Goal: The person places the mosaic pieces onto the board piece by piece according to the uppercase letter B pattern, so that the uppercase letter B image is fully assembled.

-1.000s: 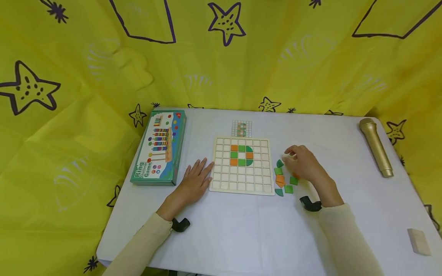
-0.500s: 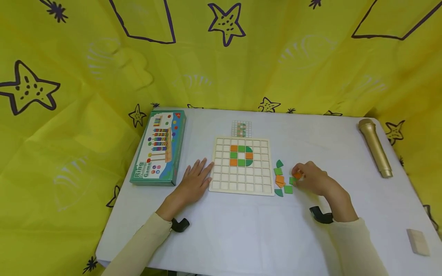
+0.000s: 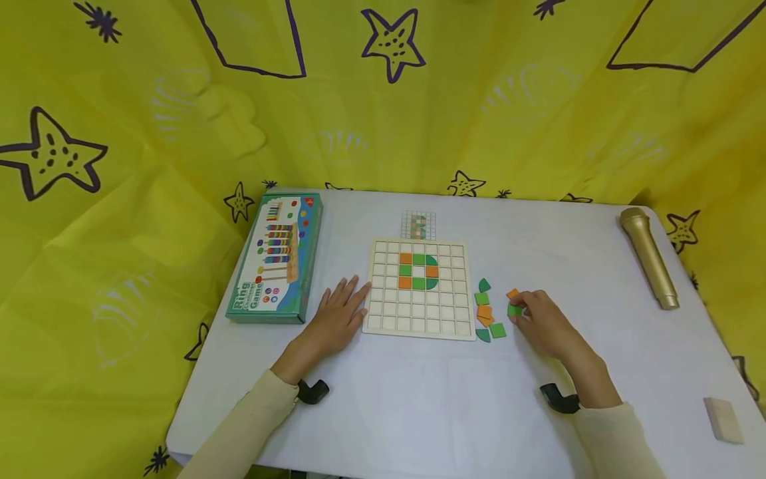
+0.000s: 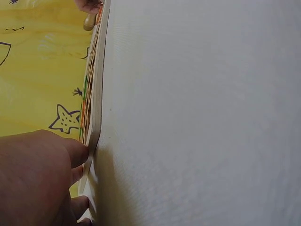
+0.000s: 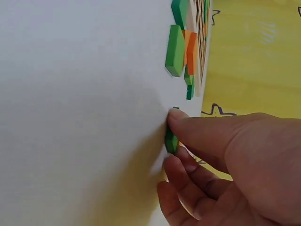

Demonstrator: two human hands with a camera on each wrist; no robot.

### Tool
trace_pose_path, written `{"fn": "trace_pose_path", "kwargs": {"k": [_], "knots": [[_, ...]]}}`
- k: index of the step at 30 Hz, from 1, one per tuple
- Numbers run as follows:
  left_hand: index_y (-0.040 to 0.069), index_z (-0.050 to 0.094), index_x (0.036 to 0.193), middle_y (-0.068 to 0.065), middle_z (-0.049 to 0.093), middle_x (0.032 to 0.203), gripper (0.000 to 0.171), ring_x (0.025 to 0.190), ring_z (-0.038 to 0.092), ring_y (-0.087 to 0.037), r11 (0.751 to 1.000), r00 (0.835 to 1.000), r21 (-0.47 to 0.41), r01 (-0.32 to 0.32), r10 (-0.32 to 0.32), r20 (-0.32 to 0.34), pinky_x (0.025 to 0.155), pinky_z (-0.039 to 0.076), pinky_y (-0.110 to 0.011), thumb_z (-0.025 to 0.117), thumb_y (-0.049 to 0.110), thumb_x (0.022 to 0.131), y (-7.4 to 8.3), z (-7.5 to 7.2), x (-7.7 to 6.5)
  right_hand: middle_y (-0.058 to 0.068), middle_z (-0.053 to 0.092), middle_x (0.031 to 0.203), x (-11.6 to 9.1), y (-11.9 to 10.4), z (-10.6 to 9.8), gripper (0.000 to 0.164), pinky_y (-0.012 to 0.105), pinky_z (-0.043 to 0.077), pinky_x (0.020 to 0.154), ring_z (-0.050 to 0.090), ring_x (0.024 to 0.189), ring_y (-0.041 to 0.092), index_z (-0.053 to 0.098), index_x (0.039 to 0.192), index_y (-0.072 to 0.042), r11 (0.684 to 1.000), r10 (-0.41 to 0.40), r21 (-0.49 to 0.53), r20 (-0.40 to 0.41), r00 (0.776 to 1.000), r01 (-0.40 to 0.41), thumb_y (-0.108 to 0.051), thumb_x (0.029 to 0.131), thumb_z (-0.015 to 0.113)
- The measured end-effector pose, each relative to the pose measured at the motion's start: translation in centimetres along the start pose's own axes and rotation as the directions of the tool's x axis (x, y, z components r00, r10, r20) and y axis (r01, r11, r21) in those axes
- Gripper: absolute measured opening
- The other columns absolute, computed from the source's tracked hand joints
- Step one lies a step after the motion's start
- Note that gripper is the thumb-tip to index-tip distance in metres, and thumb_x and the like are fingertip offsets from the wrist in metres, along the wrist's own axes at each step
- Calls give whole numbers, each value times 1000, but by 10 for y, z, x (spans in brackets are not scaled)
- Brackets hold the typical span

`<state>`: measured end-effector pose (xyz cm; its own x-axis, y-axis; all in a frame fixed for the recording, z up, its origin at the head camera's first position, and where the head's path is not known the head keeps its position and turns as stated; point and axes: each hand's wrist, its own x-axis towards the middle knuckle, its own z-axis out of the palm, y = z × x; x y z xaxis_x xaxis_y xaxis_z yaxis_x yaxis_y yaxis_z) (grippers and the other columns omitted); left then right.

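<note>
My right hand [image 3: 547, 327] pinches a green square tile [image 3: 514, 311] between thumb and fingers, low over the white table; the right wrist view shows the green tile [image 5: 171, 139] between thumb and fingertips. An orange tile [image 3: 512, 293] lies just beyond these fingers. My left hand [image 3: 335, 320] lies spread on the table, its fingertips touching the left edge of the wooden grid board [image 3: 383, 303]. Orange, light green and dark green pieces on the board form a ring around one bare cell. In the left wrist view, fingers [image 4: 77, 150] rest against the board's edge [image 4: 97, 94].
Several loose tiles lie right of the board, including an orange one [image 3: 485, 315] and a green square [image 3: 498, 330]. A pattern card [image 3: 419, 225] is behind the board. A game box [image 3: 275, 259] stands left, a gold microphone [image 3: 649, 258] right, and a wooden block [image 3: 723, 420] front right.
My right hand has moved toward me and slightly right, from beside the loose pieces onto the green tile. The nearby orange tile has shifted away from me. The left hand stays put.
</note>
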<state>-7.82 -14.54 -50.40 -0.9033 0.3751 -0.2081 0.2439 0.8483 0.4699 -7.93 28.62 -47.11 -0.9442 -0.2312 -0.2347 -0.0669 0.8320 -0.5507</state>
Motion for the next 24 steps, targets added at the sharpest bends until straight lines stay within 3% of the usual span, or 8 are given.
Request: {"fn": "trace_pose_path", "kwargs": {"k": [6, 14, 19, 24], "knots": [[22, 23, 170, -11, 11, 178, 59, 164, 6, -37, 1000, 1000, 1, -1, 1, -2, 128, 7, -66, 38, 37, 115, 1, -1, 0, 31, 48, 129, -3, 3, 11, 29, 59, 49, 95, 54, 114, 45, 57, 130, 5, 999, 11, 41, -60, 998, -9, -6, 104, 64], [22, 23, 170, -11, 11, 178, 59, 164, 5, -36, 1000, 1000, -1, 2, -2, -2, 128, 7, -66, 38, 37, 115, 1, 0, -2, 30, 45, 133, -1, -7, 21, 28, 63, 45, 103, 49, 122, 46, 54, 133, 4, 997, 20, 74, -72, 997, -15, -7, 108, 58], [22, 21, 171, -11, 10, 178, 59, 165, 5, -35, 1000, 1000, -1, -9, 9, -3, 129, 6, -65, 35, 37, 115, 1, 0, -2, 29, 43, 134, 5, -24, 24, 31, 59, 48, 101, 51, 121, 42, 51, 138, 4, 995, 33, 97, -67, 997, -26, -11, 110, 54], [22, 21, 171, -12, 10, 178, 59, 165, 5, -36, 1000, 1000, -7, -9, 9, -8, 128, 7, -65, 36, 37, 115, 0, 0, -2, 25, 47, 130, 18, -55, 33, 32, 49, 51, 94, 55, 112, 36, 54, 138, 4, 994, -59, 90, -63, 996, 65, -11, 110, 56]]}}
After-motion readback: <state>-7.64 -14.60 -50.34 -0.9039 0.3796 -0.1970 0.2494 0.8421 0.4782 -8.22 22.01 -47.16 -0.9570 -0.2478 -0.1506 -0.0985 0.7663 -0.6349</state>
